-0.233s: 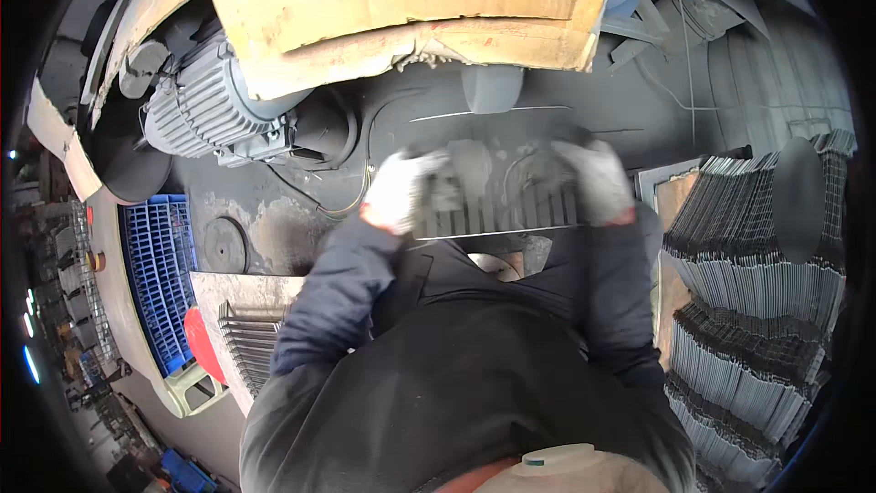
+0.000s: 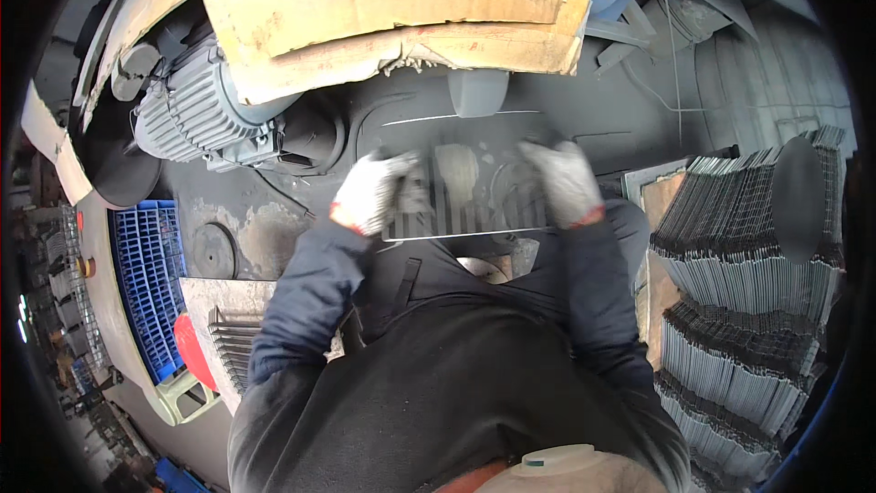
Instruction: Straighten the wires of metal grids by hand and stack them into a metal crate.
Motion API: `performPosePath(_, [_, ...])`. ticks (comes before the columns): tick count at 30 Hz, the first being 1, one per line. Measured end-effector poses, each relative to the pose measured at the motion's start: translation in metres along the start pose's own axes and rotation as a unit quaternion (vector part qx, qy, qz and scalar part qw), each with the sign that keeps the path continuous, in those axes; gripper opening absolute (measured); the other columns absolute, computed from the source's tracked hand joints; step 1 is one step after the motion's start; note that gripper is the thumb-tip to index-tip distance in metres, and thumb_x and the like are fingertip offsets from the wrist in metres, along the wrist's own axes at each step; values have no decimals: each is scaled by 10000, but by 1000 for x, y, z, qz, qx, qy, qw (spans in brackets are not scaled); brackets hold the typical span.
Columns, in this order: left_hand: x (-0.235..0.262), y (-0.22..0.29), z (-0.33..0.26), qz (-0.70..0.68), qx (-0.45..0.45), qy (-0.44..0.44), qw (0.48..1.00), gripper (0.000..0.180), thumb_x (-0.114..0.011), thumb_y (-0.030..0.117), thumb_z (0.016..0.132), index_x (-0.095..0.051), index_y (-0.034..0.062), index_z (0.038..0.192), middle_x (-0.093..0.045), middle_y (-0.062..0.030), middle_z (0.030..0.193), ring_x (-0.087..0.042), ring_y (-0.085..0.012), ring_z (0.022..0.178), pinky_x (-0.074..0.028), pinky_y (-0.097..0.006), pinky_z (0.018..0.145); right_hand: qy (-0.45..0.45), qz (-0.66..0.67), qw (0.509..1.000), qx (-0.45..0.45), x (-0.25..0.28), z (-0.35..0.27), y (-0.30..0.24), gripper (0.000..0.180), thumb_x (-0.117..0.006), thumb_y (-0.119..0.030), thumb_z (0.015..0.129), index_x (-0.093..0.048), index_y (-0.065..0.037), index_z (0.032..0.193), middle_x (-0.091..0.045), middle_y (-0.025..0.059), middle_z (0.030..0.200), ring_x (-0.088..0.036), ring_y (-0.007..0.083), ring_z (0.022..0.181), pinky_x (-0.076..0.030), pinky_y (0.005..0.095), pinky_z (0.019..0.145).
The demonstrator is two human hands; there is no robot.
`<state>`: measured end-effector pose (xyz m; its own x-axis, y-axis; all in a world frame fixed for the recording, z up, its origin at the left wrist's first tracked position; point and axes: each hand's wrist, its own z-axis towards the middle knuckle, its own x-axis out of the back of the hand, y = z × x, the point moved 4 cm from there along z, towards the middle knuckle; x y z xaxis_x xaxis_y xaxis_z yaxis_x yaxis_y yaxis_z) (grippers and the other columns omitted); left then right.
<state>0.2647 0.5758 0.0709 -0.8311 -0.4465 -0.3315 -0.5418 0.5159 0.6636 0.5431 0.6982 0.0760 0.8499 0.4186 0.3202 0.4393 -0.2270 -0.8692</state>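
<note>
A dark wire rack with parallel bars and a bright near rod (image 2: pixel 465 236) is held level in front of my body, smeared by motion. My left hand (image 2: pixel 372 192), in a white knit glove with a red cuff, grips its left end. My right hand (image 2: pixel 566 181), gloved the same way, is closed at its right end. The fingertips of both hands are dark and blurred. Beyond the rack, a rounded grey machine part (image 2: pixel 479 91) sticks out below a cardboard sheet (image 2: pixel 392 0).
A grey finned motor (image 2: pixel 187 110) sits at the far left. Tall stacks of wire racks (image 2: pixel 730 283) fill the right side. On the left are a blue plastic crate (image 2: pixel 151 283), a round dark disc (image 2: pixel 213 250) and several racks on a board (image 2: pixel 201 297).
Both hands and the rack have shifted slightly left. The whole view has also slid a little left.
</note>
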Motion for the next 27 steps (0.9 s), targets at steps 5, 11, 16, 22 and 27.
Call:
performPosePath(5, [-126, -22, 11, -19, 0, -209, 978, 208, -740, 181, 1020, -672, 10, 1117, -730, -60, 872, -659, -167, 628, -555, -308, 577, 111, 207, 972, 7, 119, -89, -43, 281, -707, -114, 1013, -675, 30, 1253, -772, 65, 947, -700, 136, 701, -547, 254, 625])
performPosePath(11, [-163, 12, -67, 128, -191, -245, 942, 317, -760, 199, 1019, -636, 9, 1240, -696, -70, 1043, -651, -138, 954, -557, -325, 849, 220, 107, 959, 145, 176, -210, -122, 380, -718, -75, 990, -629, 39, 1341, -717, 61, 1064, -673, 126, 923, -543, 285, 813])
performPosePath(16, [-137, -19, -85, 37, -257, -169, 951, 237, -676, 141, 1063, -625, 13, 1256, -716, -105, 1127, -705, -184, 955, -595, -340, 885, 423, 33, 746, 513, 247, -331, -205, 299, -687, -98, 1036, -648, 41, 1298, -737, 132, 1000, -712, 193, 806, -591, 325, 758])
performPosePath(22, [-84, -75, -102, 99, -241, -255, 931, 368, -638, 291, 1112, -643, 4, 1342, -705, -72, 1227, -656, -158, 1132, -525, -317, 1022, 612, -165, 553, 542, 340, -359, -221, 224, -676, 2, 1030, -739, -5, 1245, -783, 128, 1161, -762, 224, 1044, -614, 350, 988])
performPosePath(27, [-46, -112, -96, -56, -56, -309, 948, 738, -493, 696, 1085, -667, 9, 1291, -701, -147, 1335, -671, -255, 1198, -518, -385, 1064, 589, -545, 468, 369, 388, -332, -211, 273, -739, 8, 926, -779, -80, 1181, -775, 107, 1066, -759, 273, 997, -591, 367, 909])
